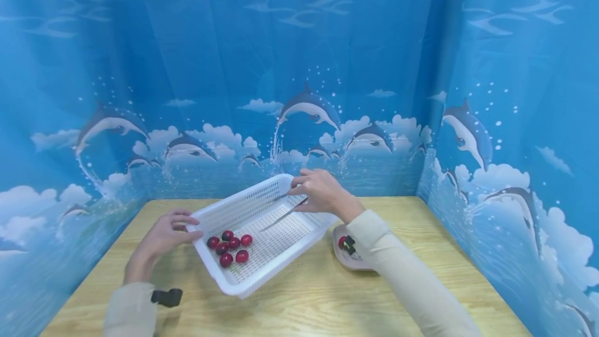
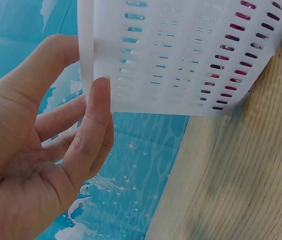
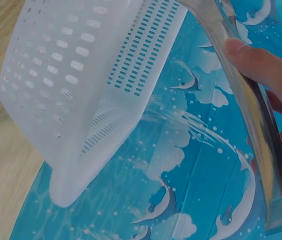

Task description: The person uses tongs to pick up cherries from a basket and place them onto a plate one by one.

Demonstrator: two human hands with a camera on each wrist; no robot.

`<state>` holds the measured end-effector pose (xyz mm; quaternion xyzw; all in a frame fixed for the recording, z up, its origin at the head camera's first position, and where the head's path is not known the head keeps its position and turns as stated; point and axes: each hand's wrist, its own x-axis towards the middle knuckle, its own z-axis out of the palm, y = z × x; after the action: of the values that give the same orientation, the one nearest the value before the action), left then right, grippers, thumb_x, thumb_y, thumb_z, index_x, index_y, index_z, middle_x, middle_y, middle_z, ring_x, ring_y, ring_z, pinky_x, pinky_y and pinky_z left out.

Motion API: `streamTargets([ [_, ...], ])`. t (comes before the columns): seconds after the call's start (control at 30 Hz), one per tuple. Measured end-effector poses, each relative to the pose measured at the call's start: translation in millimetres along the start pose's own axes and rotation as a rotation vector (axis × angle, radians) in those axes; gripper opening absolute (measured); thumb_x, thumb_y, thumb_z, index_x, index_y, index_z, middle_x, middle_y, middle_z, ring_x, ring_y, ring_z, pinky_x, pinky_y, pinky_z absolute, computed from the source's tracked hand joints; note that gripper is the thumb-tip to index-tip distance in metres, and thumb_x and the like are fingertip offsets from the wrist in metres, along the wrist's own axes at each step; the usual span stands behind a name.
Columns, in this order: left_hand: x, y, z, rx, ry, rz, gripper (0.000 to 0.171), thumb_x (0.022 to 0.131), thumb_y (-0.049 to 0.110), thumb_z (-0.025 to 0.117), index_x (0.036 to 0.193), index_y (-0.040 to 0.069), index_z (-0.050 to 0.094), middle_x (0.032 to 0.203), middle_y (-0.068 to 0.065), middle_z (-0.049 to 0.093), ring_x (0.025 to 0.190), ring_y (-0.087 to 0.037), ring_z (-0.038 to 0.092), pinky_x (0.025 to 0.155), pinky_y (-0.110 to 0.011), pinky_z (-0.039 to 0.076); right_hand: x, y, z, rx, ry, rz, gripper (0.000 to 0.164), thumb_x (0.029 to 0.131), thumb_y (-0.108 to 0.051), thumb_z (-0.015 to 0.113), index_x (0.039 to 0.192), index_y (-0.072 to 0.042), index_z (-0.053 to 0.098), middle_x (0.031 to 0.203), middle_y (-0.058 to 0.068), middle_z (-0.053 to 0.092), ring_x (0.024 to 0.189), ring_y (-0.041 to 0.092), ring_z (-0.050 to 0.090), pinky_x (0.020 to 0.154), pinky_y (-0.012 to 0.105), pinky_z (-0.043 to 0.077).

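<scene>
My left hand (image 1: 166, 238) pinches the rim at the left end of a white perforated plastic basket (image 1: 281, 261). The basket is tilted, with its near left corner lowest in the head view. Several dark red, cherry-like fruits (image 1: 234, 243) are gathered at that left end. In the left wrist view, thumb and fingers clamp the basket rim (image 2: 86, 55) from both sides. My right hand (image 1: 323, 191) grips metal tongs (image 1: 285, 216) over the basket's right end, their tips spread and pointing toward the fruits. In the right wrist view, the tongs (image 3: 258, 115) hold nothing along their visible length.
A small pale dish (image 1: 348, 261) with a red fruit (image 1: 342, 242) in it stands right of the basket, partly hidden by my right sleeve. The wooden table (image 1: 299, 311) is bordered by blue dolphin-print curtains (image 1: 299, 66) at the back and sides.
</scene>
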<state>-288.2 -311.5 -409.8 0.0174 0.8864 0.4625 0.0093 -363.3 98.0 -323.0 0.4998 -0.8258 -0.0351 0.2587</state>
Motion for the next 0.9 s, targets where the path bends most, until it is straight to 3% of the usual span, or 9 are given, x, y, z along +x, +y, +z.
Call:
streamTargets([
  [0.2,-0.1,0.3,1.4,-0.007,-0.002,0.009,0.06,0.086,0.028,0.084,0.128,-0.007,0.062,0.155,-0.029,0.038,0.128,-0.047,0.057,0.1,-0.052,0.059,16,-5,4,-0.05,-0.095,-0.039,0.04,0.082,-0.047,0.084,0.117,-0.028,0.079,0.114,-0.009,0.077,0.092,0.011,0.057,0.068,0.022,0.047],
  [0.4,-0.8,1.5,2.6,-0.01,-0.005,0.015,0.059,0.085,0.027,0.084,0.128,-0.007,0.062,0.154,-0.03,0.041,0.127,-0.047,0.057,0.099,-0.052,0.059,27,-12,12,-0.098,-0.168,-0.066,0.04,0.083,-0.049,0.082,0.119,-0.031,0.077,0.116,-0.011,0.076,0.104,0.011,0.061,0.083,0.027,0.056],
  [0.67,-2.4,2.2,2.2,-0.009,-0.006,-0.003,0.06,0.086,0.027,0.083,0.13,-0.008,0.061,0.157,-0.03,0.035,0.129,-0.048,0.055,0.1,-0.052,0.059,45,-22,25,-0.087,-0.236,-0.054,0.038,0.082,-0.047,0.084,0.116,-0.031,0.079,0.117,-0.011,0.076,0.106,0.011,0.062,0.082,0.026,0.057],
  [0.9,-2.2,2.9,2.1,0.019,0.001,-0.019,0.061,0.087,0.03,0.083,0.131,-0.007,0.061,0.158,-0.029,0.035,0.131,-0.049,0.054,0.102,-0.056,0.057,58,-32,30,-0.143,-0.315,-0.062,0.034,0.084,-0.048,0.083,0.114,-0.032,0.079,0.118,-0.012,0.075,0.105,0.01,0.064,0.085,0.03,0.059],
])
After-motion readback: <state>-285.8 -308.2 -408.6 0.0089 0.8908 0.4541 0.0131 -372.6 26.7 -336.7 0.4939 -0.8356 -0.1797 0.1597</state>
